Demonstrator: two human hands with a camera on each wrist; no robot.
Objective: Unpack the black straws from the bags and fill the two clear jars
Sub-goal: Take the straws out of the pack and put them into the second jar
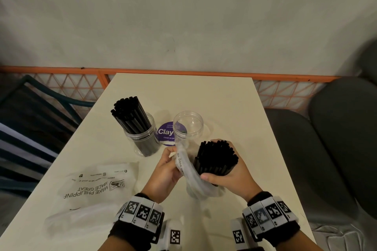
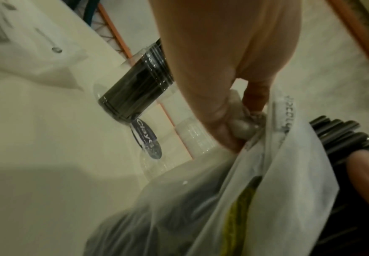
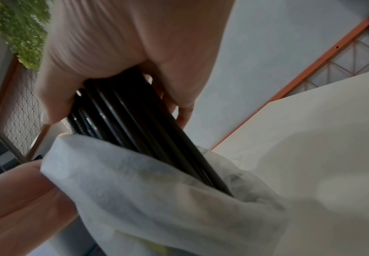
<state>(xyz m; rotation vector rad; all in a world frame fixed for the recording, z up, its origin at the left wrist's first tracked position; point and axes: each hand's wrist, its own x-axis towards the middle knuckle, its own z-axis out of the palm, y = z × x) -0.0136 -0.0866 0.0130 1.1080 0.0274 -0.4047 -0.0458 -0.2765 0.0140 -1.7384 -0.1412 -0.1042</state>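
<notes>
My right hand (image 1: 228,173) grips a thick bundle of black straws (image 1: 216,159), whose lower ends still sit inside a translucent white bag (image 1: 193,177). The left hand (image 1: 167,167) pinches the bag's rim beside the bundle; the pinch shows in the left wrist view on the bag (image 2: 273,173). In the right wrist view the straws (image 3: 135,121) run from my fist down into the bag (image 3: 157,199). One clear jar (image 1: 142,138) at the left holds many black straws. A second clear jar (image 1: 188,126) just beyond my hands stands empty.
A flat printed plastic bag (image 1: 95,187) lies at the near left of the cream table (image 1: 224,98). A purple round sticker (image 1: 166,133) sits between the jars. An orange lattice rail (image 1: 183,72) runs behind; grey seats (image 1: 336,138) lie to the right.
</notes>
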